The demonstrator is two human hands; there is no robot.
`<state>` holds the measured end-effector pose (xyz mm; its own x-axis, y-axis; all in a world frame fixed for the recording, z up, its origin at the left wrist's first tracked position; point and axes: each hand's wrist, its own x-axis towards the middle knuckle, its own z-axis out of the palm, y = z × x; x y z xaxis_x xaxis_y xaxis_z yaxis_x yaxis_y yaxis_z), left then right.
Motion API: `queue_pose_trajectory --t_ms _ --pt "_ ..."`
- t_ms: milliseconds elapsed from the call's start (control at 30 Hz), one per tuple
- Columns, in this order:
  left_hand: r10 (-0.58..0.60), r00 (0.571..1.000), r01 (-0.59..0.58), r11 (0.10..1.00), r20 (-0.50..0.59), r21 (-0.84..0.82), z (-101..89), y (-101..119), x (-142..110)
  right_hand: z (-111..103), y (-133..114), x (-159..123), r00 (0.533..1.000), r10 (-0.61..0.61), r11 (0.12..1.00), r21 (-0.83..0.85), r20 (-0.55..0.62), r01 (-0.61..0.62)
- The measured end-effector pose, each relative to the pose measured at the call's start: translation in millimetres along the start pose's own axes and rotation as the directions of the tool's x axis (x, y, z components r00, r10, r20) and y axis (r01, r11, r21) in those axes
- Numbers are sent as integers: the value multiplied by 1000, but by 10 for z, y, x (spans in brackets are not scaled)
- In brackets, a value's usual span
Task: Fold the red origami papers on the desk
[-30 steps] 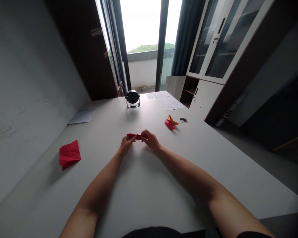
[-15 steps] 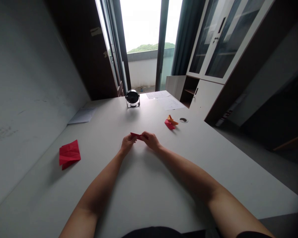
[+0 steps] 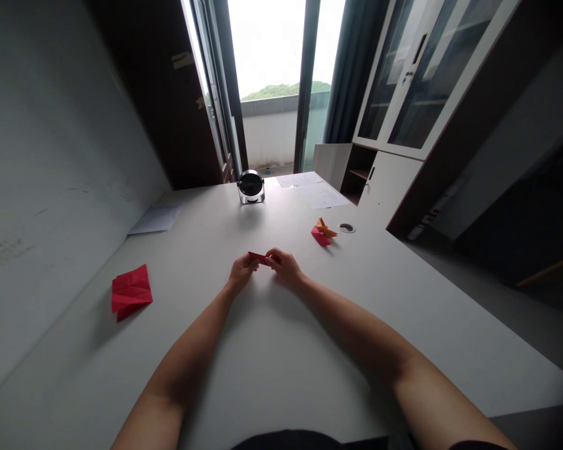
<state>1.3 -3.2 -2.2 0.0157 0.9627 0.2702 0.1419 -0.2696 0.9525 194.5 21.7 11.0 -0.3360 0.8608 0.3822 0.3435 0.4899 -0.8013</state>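
A small folded piece of red paper (image 3: 259, 257) is pinched between both my hands just above the white table (image 3: 272, 350), near its middle. My left hand (image 3: 241, 272) grips its left end with closed fingers. My right hand (image 3: 285, 266) grips its right end the same way. Most of the paper is hidden by my fingertips.
A red folded sheet (image 3: 130, 292) lies at the left. Red and orange folded pieces (image 3: 323, 232) sit to the right beside a cable hole (image 3: 346, 227). A small black fan (image 3: 251, 186) and white papers (image 3: 315, 191) stand farther back. The wall is on the left.
My hands have drawn slightly closer together and the red paper looks shorter and tilted; a second ago it lay as a longer flat strip between my fingers.
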Motion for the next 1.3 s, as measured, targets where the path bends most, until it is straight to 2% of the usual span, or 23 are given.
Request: queue_pose_trajectory --t_ms 200,333,600,833,1100,1300 --pt "-36 999 37 999 7 -22 22 8 6 -18 -78 -22 999 -53 998 -19 -6 53" --pt "-14 999 14 1000 32 -3 11 15 1 -17 -61 -18 999 -49 999 -26 -21 48" --pt "-30 999 28 995 -18 -99 -16 17 27 19 -13 -16 995 -20 1000 -14 97 21" --pt "-39 997 44 996 62 -81 -6 55 9 31 23 -9 995 -37 996 -84 94 45" --pt "-87 992 68 979 -92 -192 -4 10 46 40 80 1 991 -44 987 -150 125 63" --pt "-90 993 74 978 -75 -197 0 -1 47 29 52 -5 991 -53 985 -158 125 73"
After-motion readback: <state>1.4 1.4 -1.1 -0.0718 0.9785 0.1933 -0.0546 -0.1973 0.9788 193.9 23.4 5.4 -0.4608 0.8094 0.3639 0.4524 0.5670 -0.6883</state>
